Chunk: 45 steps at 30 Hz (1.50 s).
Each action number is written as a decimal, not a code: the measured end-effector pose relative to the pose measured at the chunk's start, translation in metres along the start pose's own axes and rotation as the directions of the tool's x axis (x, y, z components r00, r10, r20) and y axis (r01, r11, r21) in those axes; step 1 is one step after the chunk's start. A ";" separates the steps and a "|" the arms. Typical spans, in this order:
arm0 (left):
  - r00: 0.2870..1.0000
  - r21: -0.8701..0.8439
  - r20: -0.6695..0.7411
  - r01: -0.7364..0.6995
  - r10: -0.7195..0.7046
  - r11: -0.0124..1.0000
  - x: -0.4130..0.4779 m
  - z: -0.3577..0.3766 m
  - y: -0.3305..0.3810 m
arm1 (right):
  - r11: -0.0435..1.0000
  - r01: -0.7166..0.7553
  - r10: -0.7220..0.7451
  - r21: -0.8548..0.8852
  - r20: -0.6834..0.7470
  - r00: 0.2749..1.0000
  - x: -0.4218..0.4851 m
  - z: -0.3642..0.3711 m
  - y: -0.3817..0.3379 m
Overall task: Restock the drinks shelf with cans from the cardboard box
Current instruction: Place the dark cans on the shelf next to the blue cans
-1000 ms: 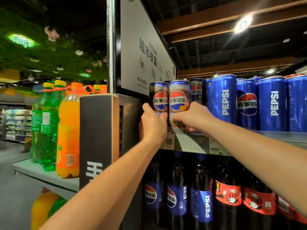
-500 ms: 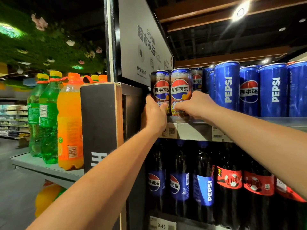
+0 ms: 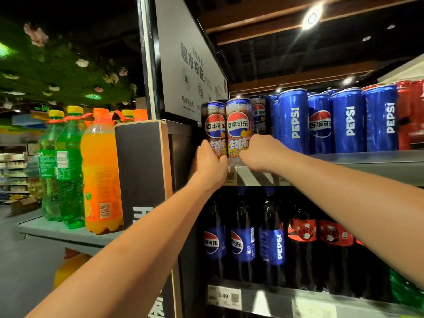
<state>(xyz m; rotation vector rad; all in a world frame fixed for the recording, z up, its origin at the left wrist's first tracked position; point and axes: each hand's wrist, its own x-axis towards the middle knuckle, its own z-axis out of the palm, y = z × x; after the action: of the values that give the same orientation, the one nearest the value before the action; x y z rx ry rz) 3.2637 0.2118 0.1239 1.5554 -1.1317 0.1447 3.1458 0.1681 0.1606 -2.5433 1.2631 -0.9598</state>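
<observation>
Left hand (image 3: 210, 166): fingers curled round the lower part of the left dark Pepsi can (image 3: 213, 127), thumb up along its left side. Right hand (image 3: 259, 154): fingers wrapped round the lower part of the right dark Pepsi can (image 3: 238, 125), coming in from the right. My two hands are just beside each other, knuckles toward me, both arms stretched up and forward.

Both cans are upright, side by side and touching, logos facing me, at the left end of the upper shelf (image 3: 367, 166), at its front edge. Their bases are hidden behind my hands, so I can't tell if they sit on the shelf. A third dark can (image 3: 258, 111) stands just behind the right one.

To the right on the same shelf is a row of blue Pepsi cans (image 3: 293, 120), then red cans (image 3: 413, 111) at the far end, blurred. On the shelf below are dark cola bottles (image 3: 243, 237) with blue and red labels, with a price tag (image 3: 223, 297) on the rail under them.

A white sign panel (image 3: 183, 53) with Chinese text rises above and left of the cans. A black board (image 3: 140, 168) stands left of my left hand. Past it, on a side shelf, are an orange soda bottle (image 3: 101, 171) and green soda bottles (image 3: 66, 171).
</observation>
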 end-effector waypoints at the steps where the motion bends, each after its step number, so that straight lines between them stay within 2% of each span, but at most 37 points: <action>1: 0.999 0.070 0.029 -0.029 0.027 0.997 -0.006 -0.003 0.001 | 0.999 0.020 -0.019 -0.043 0.019 1.000 -0.008 -0.003 0.000; 3: 0.994 0.217 0.081 -0.090 0.074 0.972 -0.022 -0.009 0.007 | 0.992 0.068 -0.064 -0.106 0.044 0.997 -0.025 -0.010 0.000; 7: 0.986 0.502 0.146 -0.142 0.078 0.853 -0.054 -0.017 0.027 | 0.945 0.177 -0.159 -0.275 0.088 0.983 -0.062 -0.030 0.009; 15: 0.969 0.663 0.245 -0.152 -0.020 0.733 -0.141 0.007 0.067 | 0.885 0.217 -0.154 -0.413 0.181 0.971 -0.136 -0.049 0.073; 20: 0.937 0.670 0.340 -0.185 -0.076 0.719 -0.194 0.047 0.078 | 0.874 0.185 -0.097 -0.450 0.211 0.973 -0.183 -0.048 0.127; 29: 0.837 0.633 0.545 -0.373 -0.048 0.678 -0.257 0.120 0.081 | 0.873 0.051 0.102 -0.485 0.284 0.953 -0.245 -0.039 0.206; 38: 0.623 0.467 0.781 -0.532 -0.047 0.706 -0.326 0.186 0.039 | 0.851 -0.121 0.328 -0.511 0.336 0.883 -0.315 0.019 0.277; 45: 0.448 0.368 0.891 -0.609 -0.079 0.702 -0.400 0.232 -0.011 | 0.818 -0.212 0.480 -0.534 0.433 0.762 -0.382 0.075 0.326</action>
<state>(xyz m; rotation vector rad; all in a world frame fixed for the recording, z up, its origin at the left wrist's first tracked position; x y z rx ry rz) 2.9521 0.2487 -0.2162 2.1251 -2.4115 -0.0557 2.8053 0.2390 -0.2088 -2.4313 1.8194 0.1970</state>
